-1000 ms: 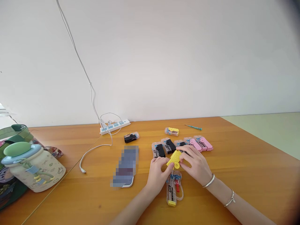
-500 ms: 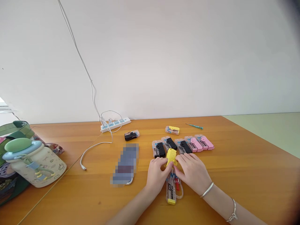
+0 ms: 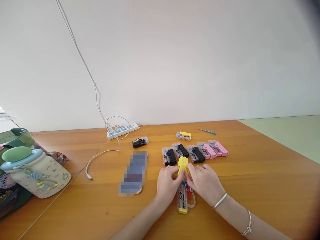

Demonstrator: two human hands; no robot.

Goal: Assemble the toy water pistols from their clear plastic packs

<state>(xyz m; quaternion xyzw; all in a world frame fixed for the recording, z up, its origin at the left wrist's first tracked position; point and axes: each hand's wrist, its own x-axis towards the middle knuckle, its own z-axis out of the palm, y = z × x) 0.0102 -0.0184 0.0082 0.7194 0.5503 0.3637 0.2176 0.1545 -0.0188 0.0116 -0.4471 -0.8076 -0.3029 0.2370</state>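
Note:
A small yellow and clear toy water gun (image 3: 182,200) lies unfolded near the front of the table, its lettered clear body pointing toward me. My left hand (image 3: 168,182) pinches the yellow part from the left. From the right, my right hand (image 3: 203,181) closes its fingers on the same part, by the round pivot. A red piece and a loop of clear tube show at the gun's right side. Just beyond my hands lie folded toy water guns: several black ones (image 3: 171,157) and two pink ones (image 3: 209,151).
Farther back are a black folded gun (image 3: 139,143), a yellow one (image 3: 185,135) and a thin teal screwdriver (image 3: 207,131). A blurred-out phone (image 3: 133,171) lies left of my hands. A power strip (image 3: 123,131), white cable (image 3: 100,155) and cream bottle (image 3: 47,175) occupy the left side.
Both hands keep their hold on the yellow part, with only slight finger movement at the pivot. The view has shifted slightly.

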